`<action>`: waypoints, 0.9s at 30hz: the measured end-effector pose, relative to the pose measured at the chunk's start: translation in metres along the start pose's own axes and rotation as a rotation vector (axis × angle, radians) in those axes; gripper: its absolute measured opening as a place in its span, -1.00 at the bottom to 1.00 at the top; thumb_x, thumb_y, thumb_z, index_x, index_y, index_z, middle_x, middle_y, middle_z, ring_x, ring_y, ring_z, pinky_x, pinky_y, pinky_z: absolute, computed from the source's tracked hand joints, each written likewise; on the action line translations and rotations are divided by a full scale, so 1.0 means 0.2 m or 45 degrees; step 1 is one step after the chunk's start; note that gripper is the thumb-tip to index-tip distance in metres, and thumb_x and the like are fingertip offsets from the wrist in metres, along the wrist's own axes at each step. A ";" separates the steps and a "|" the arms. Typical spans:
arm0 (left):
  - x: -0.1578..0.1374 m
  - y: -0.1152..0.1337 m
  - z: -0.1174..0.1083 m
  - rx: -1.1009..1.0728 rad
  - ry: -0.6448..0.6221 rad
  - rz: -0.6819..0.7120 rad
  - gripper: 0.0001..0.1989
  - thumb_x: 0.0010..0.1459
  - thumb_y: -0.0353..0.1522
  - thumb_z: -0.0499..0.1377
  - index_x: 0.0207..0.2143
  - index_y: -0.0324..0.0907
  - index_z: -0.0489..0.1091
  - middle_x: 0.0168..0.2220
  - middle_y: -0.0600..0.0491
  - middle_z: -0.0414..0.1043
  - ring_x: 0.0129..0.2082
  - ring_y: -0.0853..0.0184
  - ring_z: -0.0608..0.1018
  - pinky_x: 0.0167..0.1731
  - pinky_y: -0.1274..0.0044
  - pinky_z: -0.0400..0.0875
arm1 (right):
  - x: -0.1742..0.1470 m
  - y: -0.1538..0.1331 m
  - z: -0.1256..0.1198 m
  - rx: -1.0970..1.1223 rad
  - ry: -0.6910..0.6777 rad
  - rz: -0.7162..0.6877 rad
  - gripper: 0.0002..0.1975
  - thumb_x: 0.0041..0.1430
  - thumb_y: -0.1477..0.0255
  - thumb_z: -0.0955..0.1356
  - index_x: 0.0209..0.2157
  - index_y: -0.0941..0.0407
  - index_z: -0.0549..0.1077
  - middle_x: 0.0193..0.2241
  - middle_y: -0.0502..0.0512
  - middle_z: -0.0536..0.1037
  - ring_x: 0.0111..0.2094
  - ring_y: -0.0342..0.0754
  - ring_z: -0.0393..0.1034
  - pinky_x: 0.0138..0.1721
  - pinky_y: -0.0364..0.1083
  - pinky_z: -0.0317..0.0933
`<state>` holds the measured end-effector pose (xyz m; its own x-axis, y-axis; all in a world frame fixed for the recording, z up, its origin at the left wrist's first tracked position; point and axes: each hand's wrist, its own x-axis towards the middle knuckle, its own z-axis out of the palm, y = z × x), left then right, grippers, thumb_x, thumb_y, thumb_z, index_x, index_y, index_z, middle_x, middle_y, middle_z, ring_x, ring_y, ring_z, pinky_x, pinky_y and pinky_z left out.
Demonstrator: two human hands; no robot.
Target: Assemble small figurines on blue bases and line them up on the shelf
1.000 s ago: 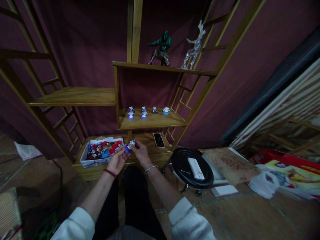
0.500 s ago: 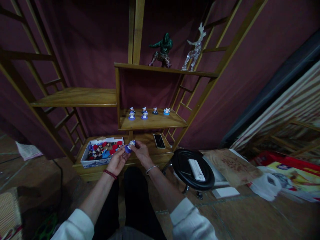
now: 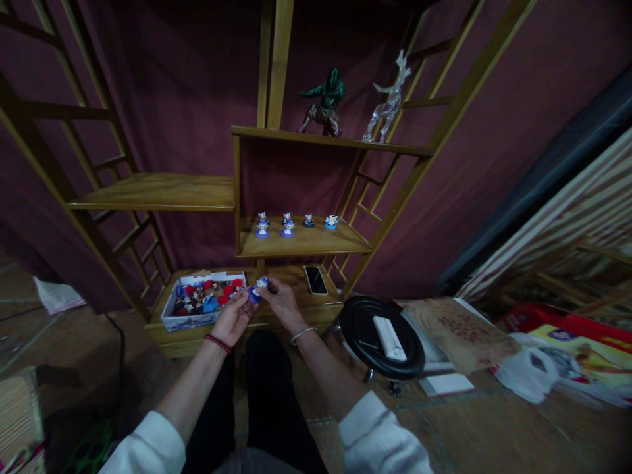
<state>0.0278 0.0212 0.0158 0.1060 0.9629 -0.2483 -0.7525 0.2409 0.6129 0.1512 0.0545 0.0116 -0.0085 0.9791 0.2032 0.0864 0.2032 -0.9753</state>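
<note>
Between my two hands is a small purple-and-white figurine [image 3: 259, 288] on a purple base. My left hand [image 3: 234, 318] pinches it at the base from the left, a red bead bracelet on its wrist. From the right, my right hand [image 3: 282, 304] grips its upper part; that wrist wears a pale bracelet. Just left of my hands, a patterned box [image 3: 190, 322] holds several small figurines in red, blue and dark colours. On the middle shelf [image 3: 301, 246] stand several small figurines, among them a purple one [image 3: 288, 228] and a blue-based one [image 3: 331, 222].
A phone [image 3: 316, 280] lies on the lowest shelf, right of my hands. Higher up stand a green figure [image 3: 323, 102] and a clear deer statue [image 3: 388, 105]. A black round stool [image 3: 353, 322] carries a white object [image 3: 390, 338]. Plastic bags [image 3: 530, 368] lie at the right.
The view has shifted slightly. Both hands keep hold of the figurine in nearly the same place.
</note>
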 end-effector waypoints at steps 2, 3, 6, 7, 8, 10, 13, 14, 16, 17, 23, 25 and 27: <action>0.00 0.00 0.00 0.003 0.011 -0.002 -0.91 0.02 -0.55 0.09 -0.41 -0.28 0.38 -0.40 0.02 0.45 -0.44 0.43 0.48 -0.42 0.58 0.39 | 0.00 0.00 0.00 -0.003 -0.004 0.005 -0.77 -0.16 0.38 0.37 -0.35 0.10 0.44 -0.43 -0.02 0.51 -0.41 -0.14 0.37 -0.29 -0.13 0.26; 0.00 0.00 0.00 0.004 0.011 -0.003 -0.91 0.02 -0.55 0.09 -0.41 -0.28 0.38 -0.40 0.02 0.44 -0.44 0.43 0.48 -0.42 0.58 0.39 | 0.00 -0.01 0.00 -0.004 -0.008 0.006 -0.77 -0.15 0.39 0.37 -0.35 0.10 0.44 -0.43 -0.02 0.51 -0.41 -0.13 0.37 -0.29 -0.13 0.26; 0.01 0.00 -0.02 0.002 0.003 -0.009 -0.91 0.03 -0.55 0.09 -0.41 -0.28 0.37 -0.40 0.02 0.44 -0.43 0.43 0.48 -0.43 0.59 0.39 | -0.01 -0.02 0.00 0.021 -0.018 0.021 -0.75 -0.16 0.40 0.37 -0.33 0.11 0.44 -0.41 -0.01 0.51 -0.39 -0.12 0.38 -0.27 -0.12 0.27; 0.01 0.00 -0.02 0.001 0.004 -0.012 -0.91 0.03 -0.55 0.09 -0.42 -0.28 0.37 -0.41 0.02 0.44 -0.44 0.43 0.48 -0.43 0.59 0.39 | -0.01 -0.02 0.00 0.033 -0.020 0.030 -0.74 -0.16 0.40 0.37 -0.32 0.12 0.44 -0.41 -0.01 0.52 -0.39 -0.12 0.38 -0.27 -0.11 0.27; 0.01 0.00 -0.02 0.001 0.005 -0.014 -0.92 0.03 -0.55 0.09 -0.42 -0.28 0.37 -0.41 0.02 0.44 -0.44 0.44 0.48 -0.43 0.59 0.39 | -0.01 -0.02 0.00 0.044 -0.026 0.037 -0.73 -0.17 0.40 0.38 -0.31 0.12 0.44 -0.40 0.00 0.52 -0.38 -0.12 0.39 -0.27 -0.11 0.27; 0.01 0.00 -0.02 0.003 0.011 -0.015 -0.92 0.03 -0.55 0.09 -0.43 -0.28 0.36 -0.43 0.02 0.43 -0.46 0.44 0.48 -0.44 0.59 0.39 | -0.01 -0.03 -0.01 0.052 -0.041 0.042 -0.72 -0.17 0.41 0.38 -0.30 0.12 0.43 -0.40 0.00 0.52 -0.38 -0.12 0.39 -0.27 -0.11 0.27; 0.01 0.00 -0.02 0.014 0.014 -0.020 -0.93 0.03 -0.54 0.10 -0.44 -0.29 0.36 -0.44 0.01 0.43 -0.46 0.43 0.48 -0.46 0.60 0.39 | -0.01 -0.04 -0.02 0.034 -0.075 0.020 -0.72 -0.16 0.41 0.38 -0.30 0.11 0.43 -0.39 0.00 0.52 -0.36 -0.12 0.39 -0.25 -0.10 0.27; 0.01 0.00 -0.02 0.018 0.015 -0.024 -0.94 0.02 -0.54 0.10 -0.44 -0.29 0.36 -0.44 0.00 0.43 -0.46 0.42 0.48 -0.47 0.60 0.38 | -0.01 -0.04 -0.02 0.033 -0.087 0.013 -0.72 -0.16 0.42 0.37 -0.29 0.11 0.43 -0.38 0.00 0.52 -0.36 -0.12 0.39 -0.25 -0.11 0.27; 0.01 0.00 -0.01 0.025 0.014 -0.036 -0.95 0.02 -0.53 0.11 -0.44 -0.29 0.36 -0.44 -0.01 0.43 -0.46 0.42 0.48 -0.49 0.61 0.38 | -0.02 -0.05 -0.02 0.033 -0.109 0.007 -0.71 -0.15 0.43 0.37 -0.28 0.10 0.43 -0.37 -0.01 0.52 -0.35 -0.12 0.39 -0.24 -0.11 0.27; 0.01 0.00 -0.01 0.026 0.014 -0.039 -0.94 0.03 -0.53 0.10 -0.44 -0.30 0.36 -0.43 -0.01 0.43 -0.46 0.42 0.48 -0.50 0.61 0.37 | -0.02 -0.05 -0.03 0.036 -0.119 0.008 -0.71 -0.15 0.43 0.37 -0.27 0.10 0.43 -0.36 -0.01 0.52 -0.35 -0.12 0.39 -0.24 -0.11 0.27; 0.00 0.00 -0.01 0.011 0.006 -0.037 -0.93 0.03 -0.53 0.10 -0.42 -0.30 0.37 -0.42 -0.02 0.43 -0.45 0.42 0.48 -0.51 0.61 0.37 | -0.03 -0.08 -0.03 0.003 -0.166 -0.003 -0.70 -0.13 0.44 0.35 -0.25 0.12 0.41 -0.35 0.01 0.51 -0.33 -0.12 0.39 -0.23 -0.11 0.27; 0.00 0.00 -0.01 0.007 0.010 -0.041 -0.92 0.03 -0.54 0.09 -0.42 -0.29 0.37 -0.43 0.00 0.43 -0.46 0.42 0.47 -0.50 0.61 0.38 | -0.03 -0.08 -0.03 -0.041 -0.166 -0.025 -0.70 -0.13 0.44 0.35 -0.25 0.12 0.41 -0.35 0.01 0.51 -0.33 -0.12 0.39 -0.22 -0.10 0.26; 0.00 0.00 0.00 -0.001 0.016 -0.053 -0.91 0.05 -0.54 0.08 -0.44 -0.29 0.37 -0.44 0.01 0.43 -0.46 0.43 0.47 -0.49 0.60 0.38 | -0.03 -0.08 -0.03 -0.074 -0.156 -0.046 -0.71 -0.12 0.43 0.35 -0.26 0.12 0.41 -0.35 0.01 0.50 -0.34 -0.12 0.38 -0.21 -0.10 0.26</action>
<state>0.0280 0.0200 0.0149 0.1294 0.9504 -0.2830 -0.7482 0.2809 0.6011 0.1568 0.0451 0.0266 -0.1338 0.9657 0.2227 0.1418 0.2411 -0.9601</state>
